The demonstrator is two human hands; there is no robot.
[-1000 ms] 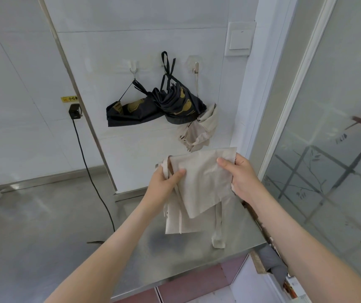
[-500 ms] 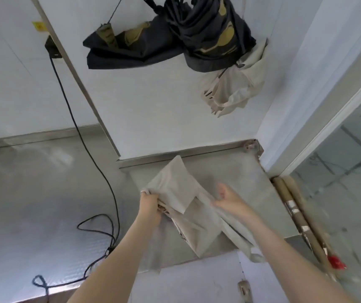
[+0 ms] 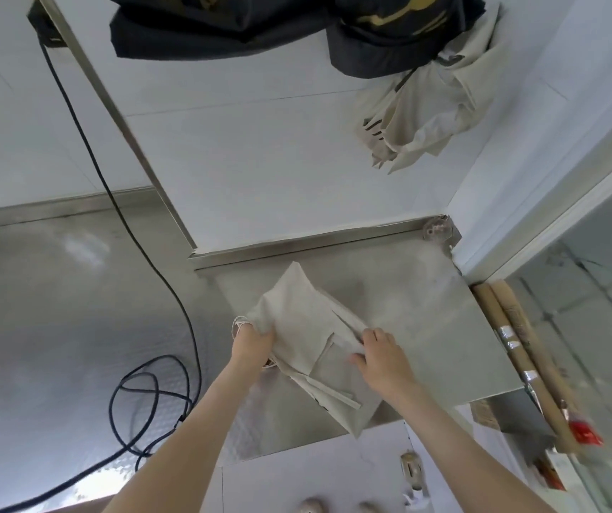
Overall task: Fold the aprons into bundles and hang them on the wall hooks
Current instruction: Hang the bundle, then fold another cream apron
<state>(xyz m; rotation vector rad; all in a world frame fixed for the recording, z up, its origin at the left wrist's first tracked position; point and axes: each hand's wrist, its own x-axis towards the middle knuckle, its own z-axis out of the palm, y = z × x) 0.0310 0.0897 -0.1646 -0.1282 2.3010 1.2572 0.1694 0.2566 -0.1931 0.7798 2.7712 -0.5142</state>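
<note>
Left hand [image 3: 252, 340] grips the beige apron [image 3: 302, 323] at its 9 o'clock corner. Right hand [image 3: 382, 361] sits on its 3 o'clock edge, can't tell if grasping. Apron lies half-folded on tabletop [image 3: 430, 327]. Dark bundles [image 3: 223, 27] hang at 12 o'clock.

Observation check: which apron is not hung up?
The beige apron on the steel table, in the left hand and right hand; the rest hang on the wall.

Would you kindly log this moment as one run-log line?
step: folding | beige apron on steel table | left hand grips its corner | right hand rests on it | dark aprons hang above
</note>
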